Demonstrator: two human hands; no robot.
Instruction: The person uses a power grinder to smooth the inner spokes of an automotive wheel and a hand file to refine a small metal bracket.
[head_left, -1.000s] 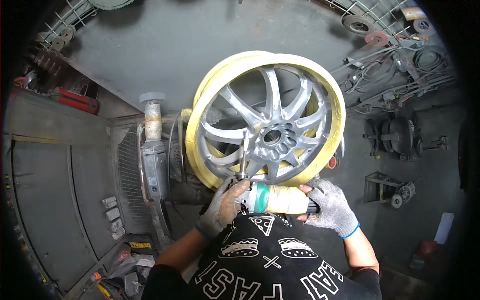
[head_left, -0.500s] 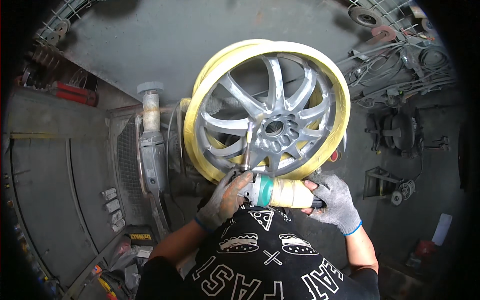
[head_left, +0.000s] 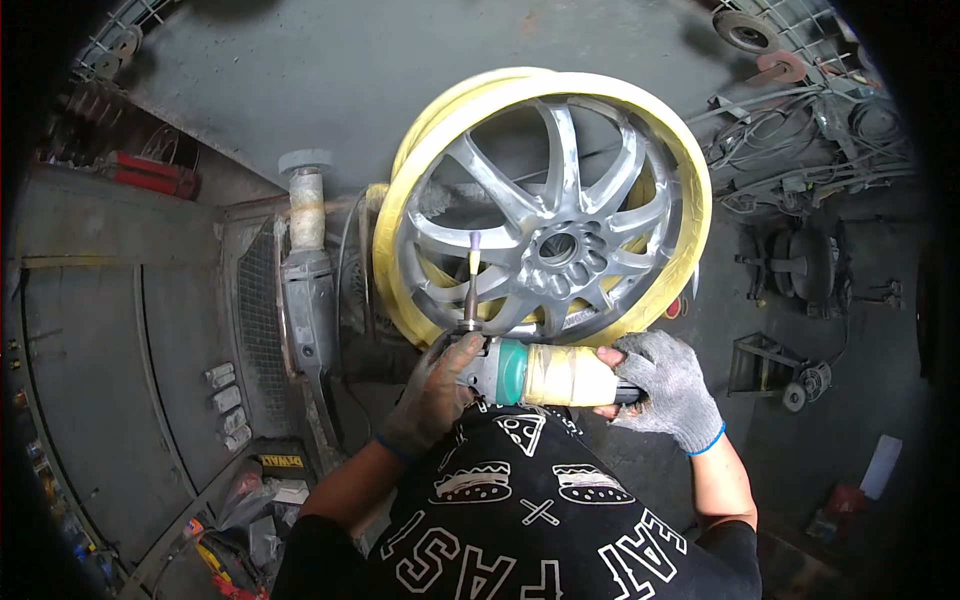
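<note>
Both my hands wear grey fingerless-tipped knit gloves and hold an angle grinder (head_left: 570,376) level in front of me; its body is wrapped in pale tape behind a green collar. My left hand (head_left: 440,385) is closed around the grinder's head. My right hand (head_left: 668,388) wraps the dark rear end. From the head a long spindle (head_left: 472,290) with a purple tip points up, over a left spoke of the wheel rim (head_left: 545,225). Whether the tip touches the spoke I cannot tell. Yellow tape covers the rim's outer ring, and its bare metal spokes show shiny and dull patches.
At left a second grinder (head_left: 308,270) with a pale disc hangs upright on a stand. Beyond it are a red case (head_left: 150,175) and a cluttered tool pile (head_left: 250,510). Tangled cables (head_left: 790,145) hang on the right, above a wheeled stool (head_left: 800,265) and a metal frame (head_left: 765,365).
The grinder has shifted left and slightly up in both hands, so its purple tip has moved from near the hub outward along the left spoke. The wheel appears a little farther right.
</note>
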